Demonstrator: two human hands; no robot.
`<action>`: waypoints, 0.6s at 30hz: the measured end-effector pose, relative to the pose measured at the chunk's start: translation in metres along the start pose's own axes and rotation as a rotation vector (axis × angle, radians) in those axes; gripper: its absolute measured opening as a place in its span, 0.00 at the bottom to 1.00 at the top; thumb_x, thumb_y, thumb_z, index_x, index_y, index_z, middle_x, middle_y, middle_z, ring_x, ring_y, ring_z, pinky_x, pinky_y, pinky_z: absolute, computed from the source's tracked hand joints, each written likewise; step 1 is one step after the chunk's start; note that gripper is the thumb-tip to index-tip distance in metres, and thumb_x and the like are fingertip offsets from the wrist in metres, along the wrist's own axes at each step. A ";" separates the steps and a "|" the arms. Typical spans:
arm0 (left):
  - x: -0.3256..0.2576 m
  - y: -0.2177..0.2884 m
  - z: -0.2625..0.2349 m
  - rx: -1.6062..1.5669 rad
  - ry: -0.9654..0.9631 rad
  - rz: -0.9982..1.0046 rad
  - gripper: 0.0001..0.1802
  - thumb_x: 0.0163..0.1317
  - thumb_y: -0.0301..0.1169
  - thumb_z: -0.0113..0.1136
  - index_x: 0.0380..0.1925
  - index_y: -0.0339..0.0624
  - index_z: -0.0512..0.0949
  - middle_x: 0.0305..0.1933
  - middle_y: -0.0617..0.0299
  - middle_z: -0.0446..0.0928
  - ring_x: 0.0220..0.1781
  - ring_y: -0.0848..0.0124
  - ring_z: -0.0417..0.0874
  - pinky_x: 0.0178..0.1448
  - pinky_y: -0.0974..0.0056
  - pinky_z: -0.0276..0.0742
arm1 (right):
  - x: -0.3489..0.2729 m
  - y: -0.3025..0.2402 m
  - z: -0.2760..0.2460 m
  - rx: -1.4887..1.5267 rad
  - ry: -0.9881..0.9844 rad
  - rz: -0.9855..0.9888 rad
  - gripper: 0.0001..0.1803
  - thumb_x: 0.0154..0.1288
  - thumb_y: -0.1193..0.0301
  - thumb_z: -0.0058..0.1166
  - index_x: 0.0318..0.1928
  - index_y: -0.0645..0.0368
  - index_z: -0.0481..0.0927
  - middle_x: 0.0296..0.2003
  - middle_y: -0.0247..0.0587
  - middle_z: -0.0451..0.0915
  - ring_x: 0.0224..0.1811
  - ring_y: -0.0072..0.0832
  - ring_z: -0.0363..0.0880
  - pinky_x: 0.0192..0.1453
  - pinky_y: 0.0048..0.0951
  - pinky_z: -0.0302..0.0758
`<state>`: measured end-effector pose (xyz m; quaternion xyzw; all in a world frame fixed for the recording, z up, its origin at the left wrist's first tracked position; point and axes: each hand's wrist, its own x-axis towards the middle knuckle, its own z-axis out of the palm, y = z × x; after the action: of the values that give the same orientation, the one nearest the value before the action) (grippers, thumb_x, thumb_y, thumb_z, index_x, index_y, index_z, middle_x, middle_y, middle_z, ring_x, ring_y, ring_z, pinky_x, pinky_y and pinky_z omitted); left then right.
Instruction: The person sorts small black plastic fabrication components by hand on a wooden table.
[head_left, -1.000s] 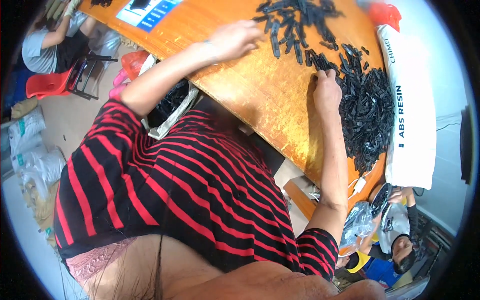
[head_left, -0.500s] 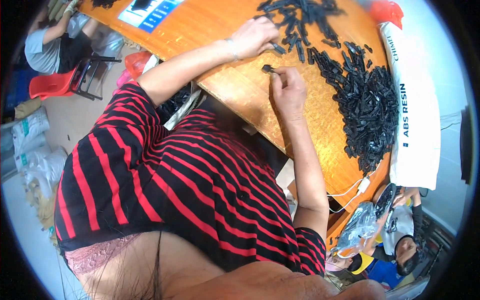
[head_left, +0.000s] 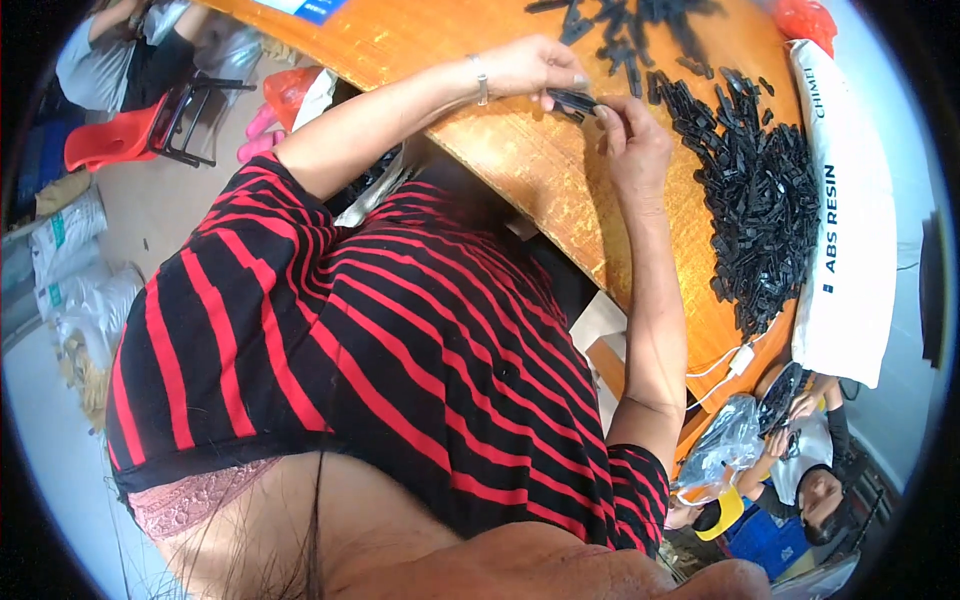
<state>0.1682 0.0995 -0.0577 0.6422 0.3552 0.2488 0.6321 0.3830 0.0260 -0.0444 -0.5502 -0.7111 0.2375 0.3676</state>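
Black part (head_left: pixel 572 101): small plastic piece over the orange bench (head_left: pixel 520 170), pinched from both sides.
Left hand (head_left: pixel 530 68): fingers grasping the part's left end.
Right hand (head_left: pixel 635 140): fingertips grasping its right end.
Pile (head_left: pixel 760 180): black parts, right of the part.
Sack (head_left: pixel 845 210): white, beyond the pile.

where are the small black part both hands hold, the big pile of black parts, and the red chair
small black part (head_left: pixel 572 101), head view, on its middle, between the two hands
pile of black parts (head_left: pixel 765 195), head view, on the pile's middle
red chair (head_left: pixel 112 143), head view, on its seat
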 end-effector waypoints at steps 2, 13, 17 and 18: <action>-0.005 -0.003 0.002 0.009 0.073 -0.043 0.13 0.72 0.40 0.62 0.43 0.41 0.83 0.31 0.68 0.83 0.28 0.81 0.80 0.34 0.75 0.76 | -0.001 -0.004 0.003 0.202 -0.013 0.178 0.06 0.71 0.72 0.61 0.40 0.64 0.84 0.25 0.36 0.84 0.21 0.24 0.81 0.26 0.27 0.77; -0.006 -0.027 0.011 0.036 0.290 -0.030 0.08 0.65 0.32 0.71 0.33 0.40 0.83 0.26 0.68 0.80 0.27 0.80 0.78 0.31 0.73 0.76 | 0.011 0.011 0.011 0.533 -0.187 0.626 0.09 0.71 0.72 0.60 0.39 0.66 0.78 0.24 0.38 0.81 0.18 0.21 0.78 0.19 0.23 0.76; -0.001 -0.035 0.011 0.082 0.322 -0.034 0.11 0.60 0.34 0.74 0.33 0.38 0.84 0.26 0.63 0.82 0.26 0.77 0.81 0.31 0.69 0.78 | 0.013 0.005 0.011 0.528 -0.170 0.674 0.08 0.70 0.73 0.61 0.38 0.65 0.77 0.24 0.39 0.81 0.17 0.21 0.77 0.18 0.23 0.75; 0.000 -0.036 0.012 0.150 0.343 -0.020 0.11 0.59 0.34 0.74 0.32 0.39 0.84 0.27 0.63 0.83 0.27 0.76 0.82 0.33 0.67 0.79 | 0.013 0.005 0.013 0.528 -0.171 0.675 0.08 0.70 0.73 0.61 0.38 0.65 0.77 0.24 0.39 0.81 0.17 0.21 0.77 0.18 0.23 0.75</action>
<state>0.1722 0.0906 -0.0946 0.6321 0.4817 0.3213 0.5149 0.3741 0.0402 -0.0525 -0.6173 -0.4341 0.5629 0.3371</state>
